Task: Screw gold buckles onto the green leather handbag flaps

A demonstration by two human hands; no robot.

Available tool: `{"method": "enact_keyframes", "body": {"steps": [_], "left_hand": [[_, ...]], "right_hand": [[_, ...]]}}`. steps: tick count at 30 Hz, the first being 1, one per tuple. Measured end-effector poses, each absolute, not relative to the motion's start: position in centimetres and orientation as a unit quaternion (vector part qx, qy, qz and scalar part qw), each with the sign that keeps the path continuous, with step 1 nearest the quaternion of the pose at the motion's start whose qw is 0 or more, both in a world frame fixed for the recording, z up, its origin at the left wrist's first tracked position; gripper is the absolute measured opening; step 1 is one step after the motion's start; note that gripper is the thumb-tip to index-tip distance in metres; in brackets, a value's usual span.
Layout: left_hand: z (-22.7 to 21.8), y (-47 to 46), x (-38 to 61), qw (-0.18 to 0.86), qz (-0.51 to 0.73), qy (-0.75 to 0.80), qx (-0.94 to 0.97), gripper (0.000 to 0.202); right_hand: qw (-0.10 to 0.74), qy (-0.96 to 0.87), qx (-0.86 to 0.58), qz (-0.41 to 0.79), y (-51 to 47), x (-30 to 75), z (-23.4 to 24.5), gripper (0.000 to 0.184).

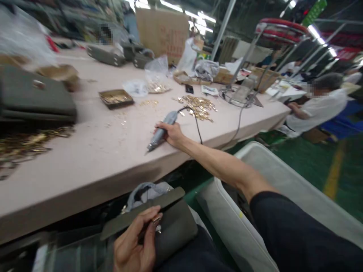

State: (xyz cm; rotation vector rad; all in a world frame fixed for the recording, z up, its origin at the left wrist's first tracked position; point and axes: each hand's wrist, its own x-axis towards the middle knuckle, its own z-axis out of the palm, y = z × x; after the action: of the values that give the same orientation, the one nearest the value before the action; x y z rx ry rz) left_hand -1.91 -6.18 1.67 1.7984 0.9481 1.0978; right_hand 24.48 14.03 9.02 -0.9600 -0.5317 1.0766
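A long pink table (93, 158) was seen, strewn with gold fittings (198, 106). Below its edge, an olive bag (170, 226) was gripped on the lap by the left hand (136, 245). On the table, 1 grey electric screwdriver (162, 131) was clasped by the right hand (173, 135).

Matt olive leather bag (172, 226), shiny brass fittings (198, 105), smooth pink tabletop (99, 151)

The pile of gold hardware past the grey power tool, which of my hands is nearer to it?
Right. Your right hand rests on the table, gripping the grey power tool just short of the gold hardware pile. Your left hand is down at your lap, holding the olive bag.
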Motion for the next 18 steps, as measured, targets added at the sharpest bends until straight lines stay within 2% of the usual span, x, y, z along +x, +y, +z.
{"method": "enact_keyframes", "body": {"steps": [4, 9, 13, 16, 18], "left_hand": [[5.6, -8.0, 1.7, 0.37, 0.425, 0.146, 0.813, 0.037], [9.1, -10.2, 9.3, 0.337, 0.4, -0.102, 0.846, 0.028], [9.4, -12.5, 17.5, 0.275, 0.35, -0.271, 0.854, 0.025], [8.0, -13.9, 22.0, 0.292, 0.276, -0.31, 0.862, 0.025], [6.3, -13.9, 22.8, 0.335, 0.218, -0.259, 0.879, 0.04]], "right_hand": [[0.616, -0.335, -0.468, 0.537, 15.7, 26.3, 7.4, 0.044], [0.572, -0.341, -0.509, 0.545, 16.0, 26.3, 8.1, 0.051], [0.568, -0.325, -0.52, 0.549, 16.1, 26.1, 8.6, 0.057], [0.554, -0.333, -0.528, 0.551, 16.0, 26.2, 8.8, 0.057], [0.554, -0.348, -0.515, 0.554, 15.8, 26.3, 8.7, 0.06]]}}
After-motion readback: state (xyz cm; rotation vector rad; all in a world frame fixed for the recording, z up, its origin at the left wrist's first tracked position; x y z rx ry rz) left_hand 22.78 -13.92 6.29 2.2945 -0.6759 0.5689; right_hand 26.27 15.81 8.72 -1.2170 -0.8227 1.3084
